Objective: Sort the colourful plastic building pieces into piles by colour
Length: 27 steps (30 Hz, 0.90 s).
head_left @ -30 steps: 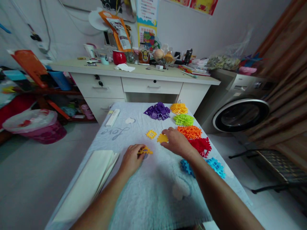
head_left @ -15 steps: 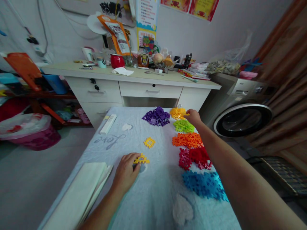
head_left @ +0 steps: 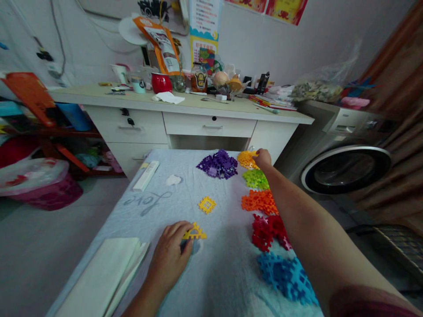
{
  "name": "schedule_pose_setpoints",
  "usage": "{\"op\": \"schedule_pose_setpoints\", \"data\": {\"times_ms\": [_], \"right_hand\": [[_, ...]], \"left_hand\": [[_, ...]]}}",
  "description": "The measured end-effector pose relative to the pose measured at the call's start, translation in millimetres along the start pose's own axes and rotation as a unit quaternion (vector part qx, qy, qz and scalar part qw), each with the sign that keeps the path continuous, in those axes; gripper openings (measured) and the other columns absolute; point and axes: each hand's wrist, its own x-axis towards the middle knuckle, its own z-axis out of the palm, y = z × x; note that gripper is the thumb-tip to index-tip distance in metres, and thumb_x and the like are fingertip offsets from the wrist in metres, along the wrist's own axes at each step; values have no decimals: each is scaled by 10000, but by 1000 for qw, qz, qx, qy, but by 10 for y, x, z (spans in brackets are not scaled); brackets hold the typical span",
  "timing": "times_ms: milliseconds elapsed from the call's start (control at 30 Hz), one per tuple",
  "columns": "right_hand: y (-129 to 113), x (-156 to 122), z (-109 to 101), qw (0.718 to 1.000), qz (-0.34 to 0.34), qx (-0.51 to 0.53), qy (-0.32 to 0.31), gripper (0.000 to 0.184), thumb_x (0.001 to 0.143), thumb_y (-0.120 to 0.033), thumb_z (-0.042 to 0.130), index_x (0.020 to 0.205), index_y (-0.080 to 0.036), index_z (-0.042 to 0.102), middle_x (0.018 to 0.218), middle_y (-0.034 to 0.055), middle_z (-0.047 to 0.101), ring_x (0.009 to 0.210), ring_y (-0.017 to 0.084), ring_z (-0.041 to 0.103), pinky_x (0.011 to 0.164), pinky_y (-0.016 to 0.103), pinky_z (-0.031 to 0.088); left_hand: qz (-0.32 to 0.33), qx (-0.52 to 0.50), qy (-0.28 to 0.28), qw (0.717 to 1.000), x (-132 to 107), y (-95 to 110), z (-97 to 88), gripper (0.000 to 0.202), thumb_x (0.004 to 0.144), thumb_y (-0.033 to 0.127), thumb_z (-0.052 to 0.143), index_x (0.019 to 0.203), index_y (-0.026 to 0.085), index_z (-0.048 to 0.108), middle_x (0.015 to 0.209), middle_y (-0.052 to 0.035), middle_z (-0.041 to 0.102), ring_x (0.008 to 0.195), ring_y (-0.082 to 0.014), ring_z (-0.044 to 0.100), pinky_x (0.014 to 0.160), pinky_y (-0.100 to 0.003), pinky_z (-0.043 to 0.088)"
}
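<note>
My left hand (head_left: 172,246) is pinching a yellow triangular building piece (head_left: 195,232) with a notched edge and an arched opening, low over the cloth. Just beyond it a yellow square building piece (head_left: 207,204) lies flat. My right hand (head_left: 263,157) reaches to the far end of the table, its fingers closed on a yellow building piece at the edge of the yellow pile (head_left: 246,159); the piece is mostly hidden. Nearer me are piles of lime green pieces (head_left: 255,178), orange pieces (head_left: 259,201), red pieces (head_left: 269,231) and blue pieces (head_left: 287,275), partly behind my right forearm.
A purple pile (head_left: 218,165) lies at the table's far edge. On the left are a white oblong box (head_left: 146,176) and folded white cloth (head_left: 102,273). Beyond stands a cluttered white desk (head_left: 191,125), with a washing machine (head_left: 343,163) to the right.
The view has shifted slightly, so the near piles appear lower. My right hand has moved a little at the yellow pile; my left hand keeps its hold on the triangular piece.
</note>
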Motion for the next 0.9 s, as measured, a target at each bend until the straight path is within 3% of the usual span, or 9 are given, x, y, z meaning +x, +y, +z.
{"op": "schedule_pose_setpoints", "data": {"times_ms": [267,467,667,800,900], "right_hand": [[-8,179,54,1000,8,-10,5,264,824,-221,643,1067,-120,663,1106,144,623,965,212,610,829,280,455],[26,162,30,1000,3,-12,-15,270,836,-160,579,1082,-104,676,1062,152,651,968,216,615,853,282,448],[45,5,-145,1000,-12,-2,-2,285,826,-149,553,1080,-120,680,1081,146,626,924,218,603,836,295,454],[-69,-177,-326,998,-62,11,19,280,818,-157,559,1072,-138,675,1124,139,601,916,207,597,852,291,447],[-275,-422,-441,990,-139,17,-34,241,822,-150,558,1027,-148,684,1050,104,653,913,194,603,826,271,443]], "left_hand": [[13,10,8,1000,16,7,-6,290,800,215,554,1068,239,661,1106,-47,677,1040,-230,597,927,-404,497],[16,13,11,1000,0,-22,11,274,811,226,561,1066,241,661,1111,-42,674,1044,-225,594,936,-396,492],[14,7,10,1000,5,-28,18,276,810,219,560,1065,240,664,1111,-44,671,1043,-230,587,933,-404,487],[11,-4,4,1000,2,-26,24,277,806,207,560,1062,235,661,1107,-46,661,1041,-228,579,936,-402,480],[-2,-15,12,1000,-10,-10,20,293,802,193,553,1074,226,657,1105,-55,643,1045,-224,571,942,-397,476]]}}
